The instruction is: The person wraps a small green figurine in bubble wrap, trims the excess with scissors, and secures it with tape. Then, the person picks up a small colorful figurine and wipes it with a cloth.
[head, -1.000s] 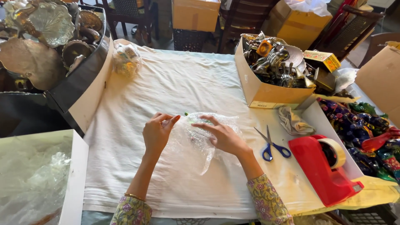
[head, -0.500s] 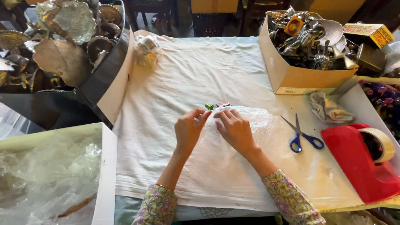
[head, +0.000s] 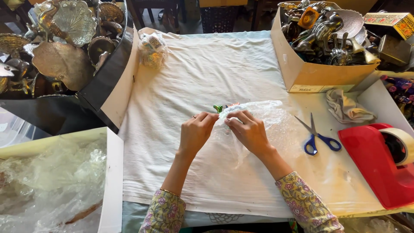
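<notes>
Small green-and-colourful trinket (head: 222, 107) half-swaddled in clear bubble wrap (head: 267, 125), crinkled, on white cloth (head: 194, 77). Left hand (head: 196, 131) and right hand (head: 248, 129) both pinching wrap edge, fingertips nearly touching.

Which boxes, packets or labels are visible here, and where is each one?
Cardboard box: far right of the table, tan, open, full of metal figures.
Label: pale strip on that box's front.
Patterned carton: top right corner, yellow and red.
Wrapped bundle: far left on the cloth, clear wrap.
</notes>
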